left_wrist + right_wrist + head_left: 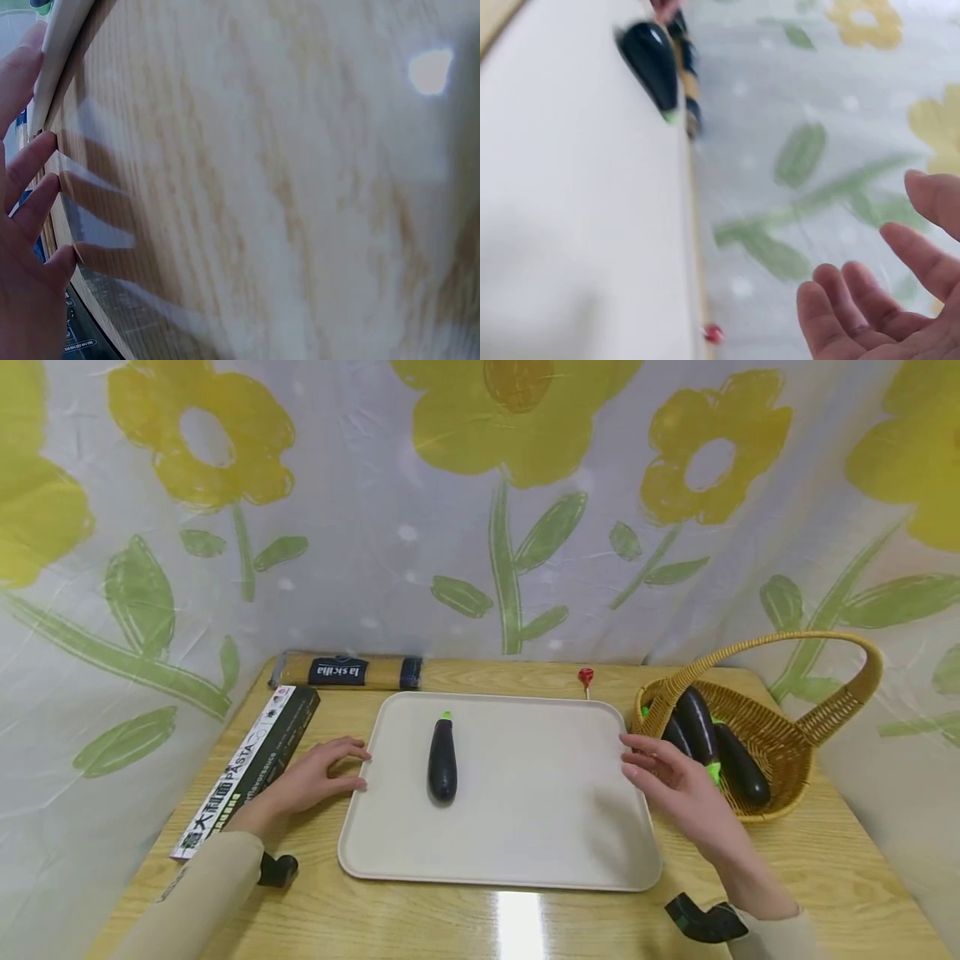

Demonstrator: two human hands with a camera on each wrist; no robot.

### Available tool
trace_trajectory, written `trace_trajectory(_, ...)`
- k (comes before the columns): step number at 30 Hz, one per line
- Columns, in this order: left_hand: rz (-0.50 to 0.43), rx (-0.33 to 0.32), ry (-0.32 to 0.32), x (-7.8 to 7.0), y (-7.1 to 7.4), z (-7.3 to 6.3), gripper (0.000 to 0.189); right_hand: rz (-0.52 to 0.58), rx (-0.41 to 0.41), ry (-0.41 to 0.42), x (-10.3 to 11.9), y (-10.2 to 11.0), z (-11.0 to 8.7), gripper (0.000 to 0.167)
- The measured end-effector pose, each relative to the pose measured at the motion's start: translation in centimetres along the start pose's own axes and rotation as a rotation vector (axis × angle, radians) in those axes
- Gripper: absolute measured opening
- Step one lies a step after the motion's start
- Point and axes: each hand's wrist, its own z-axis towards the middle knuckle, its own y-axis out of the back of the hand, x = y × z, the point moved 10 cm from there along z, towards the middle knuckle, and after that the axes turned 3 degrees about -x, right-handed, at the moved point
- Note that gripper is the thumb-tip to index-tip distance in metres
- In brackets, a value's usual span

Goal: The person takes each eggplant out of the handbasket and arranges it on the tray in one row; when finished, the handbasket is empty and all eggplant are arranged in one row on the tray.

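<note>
A cream tray (540, 843) lies on the wooden table, and on its left half rests a dark purple eggplant (442, 764) with a green stem. At the tray's left rim is my left hand (318, 777), fingers loosely bent and holding nothing. In the left wrist view, fingers of the left hand (30, 187) reach the table beside the tray's edge (64, 45). My right hand (682, 789) hovers over the right rim, its relaxed fingers empty. The right wrist view shows the right hand (885, 300) with fingers spread and the eggplant (651, 64) beyond it.
Right of the tray stands a wicker basket (798, 777) with a tall handle, holding several eggplants (738, 764). A black-and-white pasta box (247, 768) lies at the left. Behind the tray are a spaghetti packet (345, 670) and a red lollipop (586, 677). A flowered curtain (360, 568) backs the table.
</note>
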Motion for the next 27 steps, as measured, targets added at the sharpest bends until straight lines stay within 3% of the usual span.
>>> trace_trajectory(8, 0.003, -0.003, -0.013, 0.1, 0.0, 0.0, 0.040, -0.170, -0.065, -0.074, -0.8, 6.3, 0.6, 0.056)
trace_trajectory(14, 0.010, 0.000, -0.011, 0.1, -0.1, 0.0, 0.040, -0.257, -0.127, -0.121, -2.1, 10.2, 2.4, 0.061)
trace_trajectory(23, 0.012, 0.005, 0.004, 0.1, -0.1, 0.0, 0.041, -0.293, -0.103, -0.197, -4.6, 13.0, 5.7, 0.073)
trace_trajectory(27, 0.017, 0.004, 0.002, 0.0, 0.0, 0.0, 0.041, -0.224, -0.073, -0.230, -6.1, 13.5, 6.8, 0.079)
